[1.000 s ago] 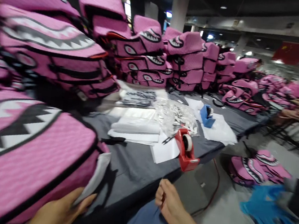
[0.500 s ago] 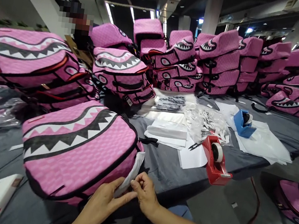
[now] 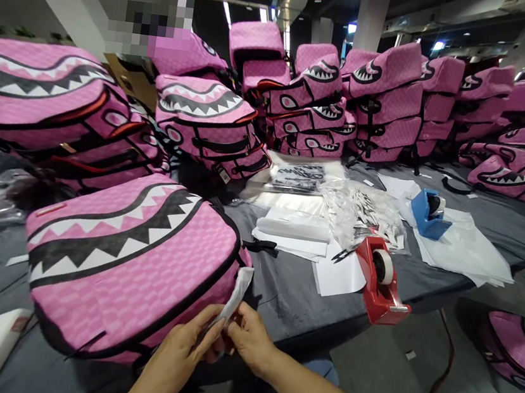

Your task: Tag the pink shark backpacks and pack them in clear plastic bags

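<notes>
The left hand (image 3: pixel 176 346) pinches white paper (image 3: pixel 238 290) beside the backpack (image 3: pixel 124 269); the right hand (image 3: pixel 251 343), its grip unclear, seemingly adjusts it, which calls for steadiness.

Right hand (image 3: pixel 249 341) has open lane of grey tablecloth (image 3: pixel 298 293) toward red tape dispenser (image 3: pixel 379 287). Black strap (image 3: pixel 261 247) juts into lane's far end; folded white paper (image 3: pixel 293 229) bars way beyond. Pink shark-mouth backpack (image 3: pixel 138 270) blocks left hand (image 3: pixel 190 340) leftward; stacked pink backpacks (image 3: pixel 307 100) wall off back.
</notes>
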Tool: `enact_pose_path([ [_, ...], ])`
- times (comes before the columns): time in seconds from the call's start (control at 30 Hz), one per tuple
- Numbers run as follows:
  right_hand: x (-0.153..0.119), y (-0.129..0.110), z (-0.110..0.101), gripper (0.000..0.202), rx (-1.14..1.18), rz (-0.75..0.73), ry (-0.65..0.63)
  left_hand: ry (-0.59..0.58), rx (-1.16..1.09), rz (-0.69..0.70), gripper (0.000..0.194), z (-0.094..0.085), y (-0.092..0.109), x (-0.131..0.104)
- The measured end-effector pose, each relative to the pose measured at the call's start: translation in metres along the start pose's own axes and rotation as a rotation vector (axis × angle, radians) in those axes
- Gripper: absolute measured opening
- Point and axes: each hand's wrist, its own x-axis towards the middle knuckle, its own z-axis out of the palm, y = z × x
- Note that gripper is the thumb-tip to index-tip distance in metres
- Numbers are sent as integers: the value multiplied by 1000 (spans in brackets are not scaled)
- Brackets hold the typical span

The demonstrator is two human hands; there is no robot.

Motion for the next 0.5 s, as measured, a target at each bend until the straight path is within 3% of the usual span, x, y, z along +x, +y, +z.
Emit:
enact_pose_path([
  [0.13, -13, -8, 7, 66, 132, 141, 169, 21, 77, -10, 54, 1, 6, -1],
  [0.2, -26, -14, 9, 62, 258, 195, 180, 44, 100, -10, 53, 2, 5, -1],
  [0.37, -42, -30, 16, 55, 621, 273, 57, 77, 100, 21, 53, 2, -4, -3],
  [0.5, -29, -36, 11, 42, 811, 334, -194, 256, 94, 136, 59, 0, -6, -5],
])
